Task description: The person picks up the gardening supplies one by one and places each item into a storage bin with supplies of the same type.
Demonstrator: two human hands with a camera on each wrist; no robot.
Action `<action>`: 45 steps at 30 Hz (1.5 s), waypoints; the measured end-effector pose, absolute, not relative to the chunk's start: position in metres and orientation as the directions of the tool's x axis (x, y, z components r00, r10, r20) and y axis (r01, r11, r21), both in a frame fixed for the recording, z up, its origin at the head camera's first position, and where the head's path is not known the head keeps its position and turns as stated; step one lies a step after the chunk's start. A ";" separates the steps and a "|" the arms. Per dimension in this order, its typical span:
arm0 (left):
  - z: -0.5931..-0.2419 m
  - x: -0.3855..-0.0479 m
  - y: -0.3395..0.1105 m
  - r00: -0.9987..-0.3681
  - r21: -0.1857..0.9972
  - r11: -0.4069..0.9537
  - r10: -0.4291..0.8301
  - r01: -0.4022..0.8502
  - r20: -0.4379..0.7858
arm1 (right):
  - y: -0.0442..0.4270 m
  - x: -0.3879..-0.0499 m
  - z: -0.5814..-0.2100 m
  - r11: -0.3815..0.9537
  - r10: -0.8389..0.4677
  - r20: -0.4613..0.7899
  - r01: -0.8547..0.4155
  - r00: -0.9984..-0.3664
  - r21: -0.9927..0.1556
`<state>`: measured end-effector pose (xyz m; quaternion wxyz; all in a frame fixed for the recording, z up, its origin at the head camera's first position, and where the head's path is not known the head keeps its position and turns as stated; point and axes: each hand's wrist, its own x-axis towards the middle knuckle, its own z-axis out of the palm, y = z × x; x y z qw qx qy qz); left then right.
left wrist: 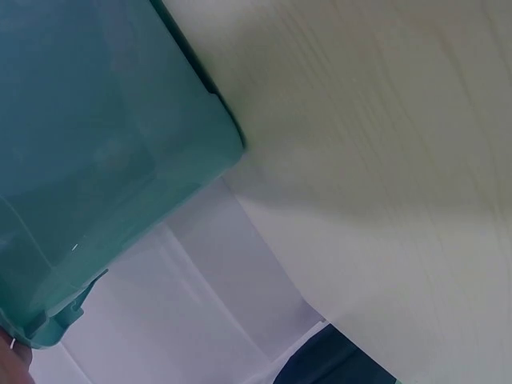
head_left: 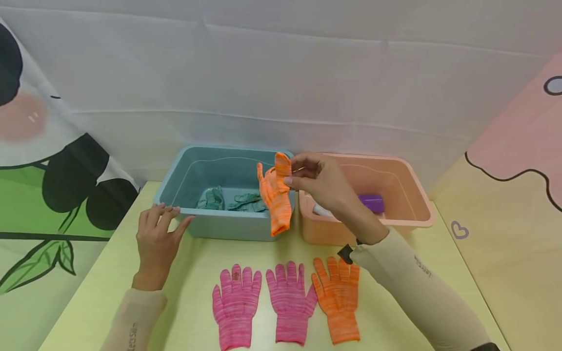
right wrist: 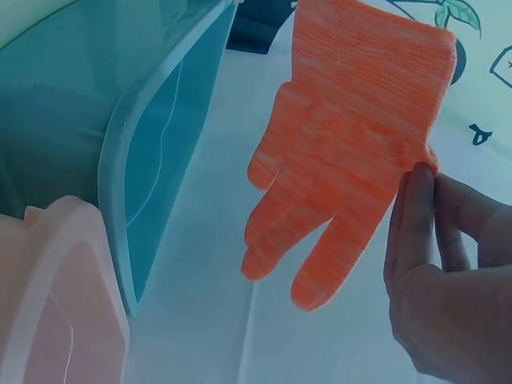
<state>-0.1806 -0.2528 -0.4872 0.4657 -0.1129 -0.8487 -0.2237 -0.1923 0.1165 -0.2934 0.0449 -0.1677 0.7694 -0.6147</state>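
An orange knit glove (head_left: 277, 195) hangs above the front rim of the blue bin (head_left: 232, 226), near its right end. My right hand (head_left: 322, 183) pinches it by one edge between thumb and fingers. In the right wrist view the glove (right wrist: 344, 136) dangles from the fingertips, cuff upward in that picture. My left hand (head_left: 158, 234) rests with spread fingers on the front left corner of the blue bin's rim; the left wrist view catches only a bit of a finger (left wrist: 14, 364) there. Inside that bin lie crumpled green gloves (head_left: 246, 202).
Beside it stands a peach bin (head_left: 414, 222) with a purple object (head_left: 372, 202) and a white one (head_left: 322, 210), partly hidden by my right arm. Along the table's front lie two pink gloves (head_left: 237, 307) and a flat orange glove (head_left: 340, 302). A white cloth (head_left: 263, 73) hangs behind.
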 end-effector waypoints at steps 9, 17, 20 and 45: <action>-0.487 -0.181 -0.252 -0.540 0.278 0.871 -0.018 0.404 0.842 | 0.102 -0.222 -0.297 0.225 -0.309 0.151 -0.226 -0.939 -0.948; -0.485 -0.180 -0.251 -0.544 0.286 0.875 -0.031 0.390 0.838 | 0.088 -0.241 -0.299 0.217 -0.287 0.165 -0.232 -0.943 -0.948; -0.485 -0.180 -0.251 -0.542 0.285 0.877 -0.033 0.388 0.840 | 0.084 -0.247 -0.300 0.218 -0.274 0.173 -0.236 -0.946 -0.947; -0.485 -0.178 -0.252 -0.555 0.291 0.877 -0.033 0.383 0.831 | 0.059 -0.281 -0.314 0.354 -0.235 0.108 -0.189 -0.966 -0.916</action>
